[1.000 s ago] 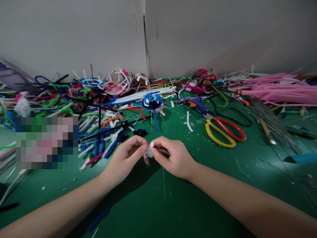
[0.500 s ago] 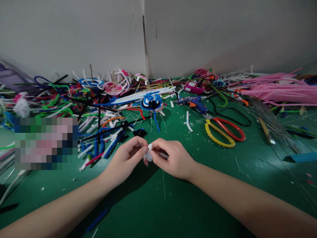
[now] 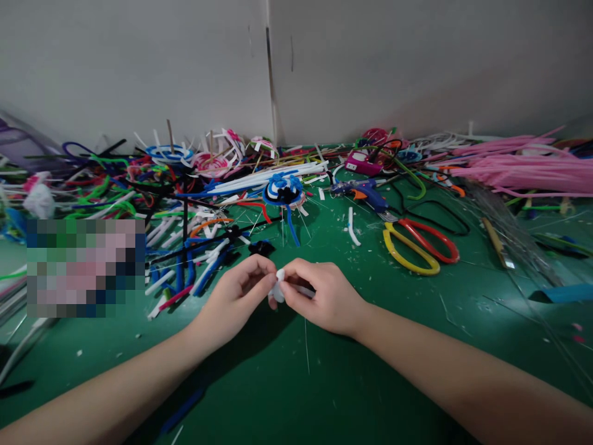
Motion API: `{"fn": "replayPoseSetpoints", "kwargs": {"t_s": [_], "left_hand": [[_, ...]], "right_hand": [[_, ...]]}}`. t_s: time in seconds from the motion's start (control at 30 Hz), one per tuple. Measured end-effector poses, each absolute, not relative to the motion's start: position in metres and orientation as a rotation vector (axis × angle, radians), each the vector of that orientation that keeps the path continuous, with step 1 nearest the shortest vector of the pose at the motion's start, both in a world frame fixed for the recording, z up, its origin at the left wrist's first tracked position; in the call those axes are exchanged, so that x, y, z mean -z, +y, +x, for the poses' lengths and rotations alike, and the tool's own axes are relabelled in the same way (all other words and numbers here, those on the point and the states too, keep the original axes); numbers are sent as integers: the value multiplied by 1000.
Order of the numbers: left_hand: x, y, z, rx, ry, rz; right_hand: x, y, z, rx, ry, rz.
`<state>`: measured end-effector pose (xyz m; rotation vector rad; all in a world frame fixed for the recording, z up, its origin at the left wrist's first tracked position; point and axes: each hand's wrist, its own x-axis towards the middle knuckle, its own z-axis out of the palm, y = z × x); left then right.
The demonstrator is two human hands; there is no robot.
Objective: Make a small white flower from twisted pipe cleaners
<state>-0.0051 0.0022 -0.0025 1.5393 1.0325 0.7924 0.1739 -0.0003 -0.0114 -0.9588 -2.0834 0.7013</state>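
Note:
Between my two hands is a small white pipe cleaner piece [image 3: 280, 275], bent or coiled, mostly covered by the fingertips. My left hand [image 3: 241, 293] pinches it from the left with thumb and fingers. From the other side my right hand [image 3: 322, 293] is closed on it too, and a white length shows under those fingers. Just beyond the hands stands a blue, white and black pipe cleaner piece [image 3: 283, 190] with a blue stem. To its right lies a blue glue gun [image 3: 370, 196], close to scissors [image 3: 412, 247] with one yellow and one red handle loop.
Cut blue, white and black pipe cleaner pieces [image 3: 189, 266] lie left of the hands. Pink pipe cleaners [image 3: 532, 170] form a bundle at the back right, near a wooden-handled blade [image 3: 496, 244]. A grey wall [image 3: 185, 68] closes off the green table's [image 3: 352, 389] far side.

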Motion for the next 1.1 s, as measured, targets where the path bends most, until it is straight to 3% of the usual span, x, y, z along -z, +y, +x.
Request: {"fn": "replayPoseSetpoints", "kwargs": {"t_s": [1.1], "left_hand": [[3, 2, -6, -766, 1020, 1552]], "right_hand": [[13, 0, 174, -721, -2088, -950]]}}
